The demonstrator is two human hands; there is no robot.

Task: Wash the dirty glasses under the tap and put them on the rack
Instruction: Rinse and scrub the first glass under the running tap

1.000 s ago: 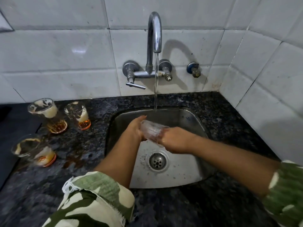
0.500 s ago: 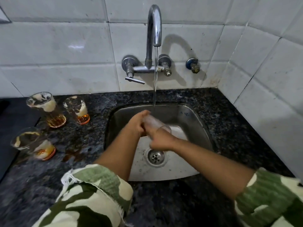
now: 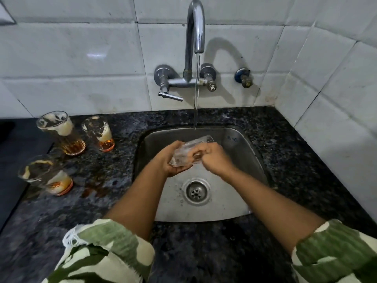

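Both hands meet over the steel sink [image 3: 240, 160], holding one clear glass [image 3: 189, 153] tipped on its side. The left hand [image 3: 170, 160] is curled under and around the glass's base end, fingers closed on it. The right hand [image 3: 214, 158] is closed over the glass near its open end, its fingers [image 3: 201, 150] bent onto the wall of the glass; whether any reach inside cannot be told. The rim of the glass points up and away from the hands, toward the back wall of the sink.

Just beyond the hands, a thin stream of water [image 3: 196, 94] falls from the curved chrome tap [image 3: 194, 27] and comes down right by the raised rim. Below the hands, toward the person, lies the sink drain [image 3: 196, 190].

Well off to the left of the left hand, three dirty glasses stand upright on the dark speckled surface [image 3: 204, 252]: a tall ribbed one [image 3: 61, 132], a smaller one [image 3: 99, 132] just beside it, and a third [image 3: 46, 174] nearer the person. All hold amber dregs and pale foam streaks. A brown spill [image 3: 95, 189] lies between them and the sink.

A small bluish mark [image 3: 232, 138] on the sink's back wall is too blurred to read.
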